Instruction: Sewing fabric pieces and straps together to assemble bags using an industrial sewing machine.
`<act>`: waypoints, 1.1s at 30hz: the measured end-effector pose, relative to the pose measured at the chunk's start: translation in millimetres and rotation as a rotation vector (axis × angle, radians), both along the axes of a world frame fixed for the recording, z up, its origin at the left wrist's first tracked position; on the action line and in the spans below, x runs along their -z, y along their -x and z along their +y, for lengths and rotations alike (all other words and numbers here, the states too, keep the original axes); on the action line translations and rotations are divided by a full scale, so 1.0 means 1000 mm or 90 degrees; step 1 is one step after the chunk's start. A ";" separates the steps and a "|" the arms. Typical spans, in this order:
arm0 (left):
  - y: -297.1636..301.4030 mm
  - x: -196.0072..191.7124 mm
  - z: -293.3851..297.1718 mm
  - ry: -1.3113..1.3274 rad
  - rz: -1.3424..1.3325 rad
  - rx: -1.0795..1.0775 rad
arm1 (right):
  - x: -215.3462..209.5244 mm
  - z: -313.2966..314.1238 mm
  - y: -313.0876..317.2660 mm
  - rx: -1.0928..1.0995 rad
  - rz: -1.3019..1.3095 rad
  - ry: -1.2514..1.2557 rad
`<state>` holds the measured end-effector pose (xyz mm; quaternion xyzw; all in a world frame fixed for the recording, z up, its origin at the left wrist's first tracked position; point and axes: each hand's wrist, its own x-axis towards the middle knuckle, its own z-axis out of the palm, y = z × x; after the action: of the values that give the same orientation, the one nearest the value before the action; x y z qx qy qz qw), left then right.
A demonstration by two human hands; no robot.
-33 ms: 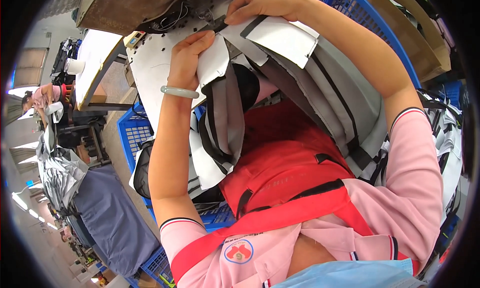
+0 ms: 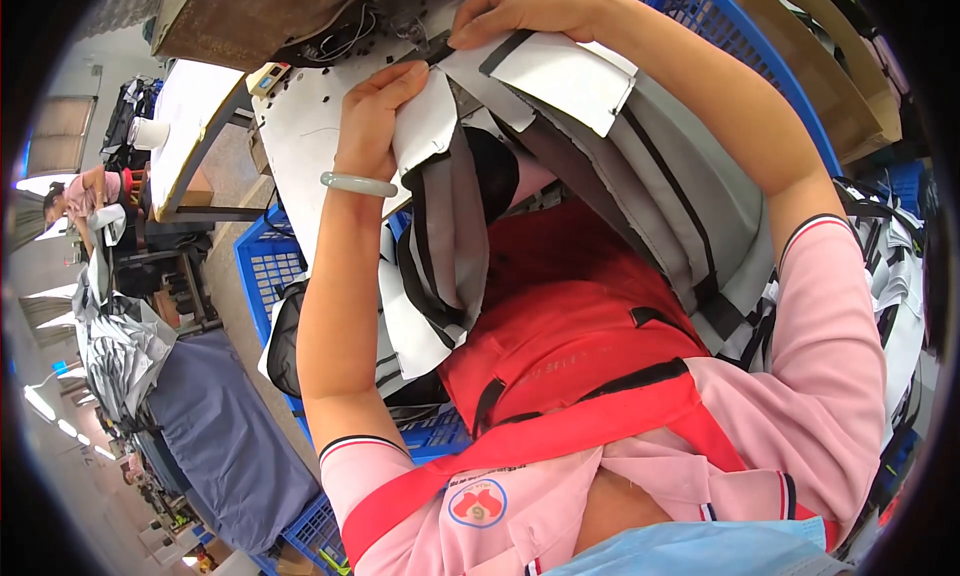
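Observation:
Both hands grip the top edge of a grey fabric piece with black strips and white panels, at the far end of a white work table. My left hand is closed on its left part, beside a white flap. A short way to the right, my right hand pinches the dark strip along the same edge, above a white panel. Between the hands, the edge lies close to a brown, worn machine. The fabric drapes on both sides of my red apron.
Small black bits and loose threads lie on the table by the machine. Blue crates stand on the left and right, with cardboard beyond. Grey-white pieces are heaped at right. Another person works at far left.

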<state>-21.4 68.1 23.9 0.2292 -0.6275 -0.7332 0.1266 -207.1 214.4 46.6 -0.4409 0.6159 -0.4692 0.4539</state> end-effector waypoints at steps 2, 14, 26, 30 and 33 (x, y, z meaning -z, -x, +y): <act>-0.001 0.001 -0.003 -0.005 0.004 -0.002 | -0.004 -0.002 -0.003 0.002 0.002 -0.009; 0.002 0.006 0.011 -0.085 0.030 -0.059 | 0.008 -0.009 0.009 -0.026 -0.059 0.009; 0.004 0.013 0.013 -0.149 0.069 -0.111 | 0.024 -0.018 0.020 -0.054 -0.107 0.042; 0.005 0.008 0.021 -0.140 0.072 -0.123 | 0.017 -0.015 0.018 -0.019 -0.090 0.008; 0.006 0.010 0.019 -0.134 0.077 -0.130 | 0.020 -0.017 0.021 -0.019 -0.098 0.017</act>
<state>-27.6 86.7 13.9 0.2591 -0.5120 -0.7907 0.2133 -228.0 197.1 26.7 -0.4186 0.5665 -0.5030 0.5009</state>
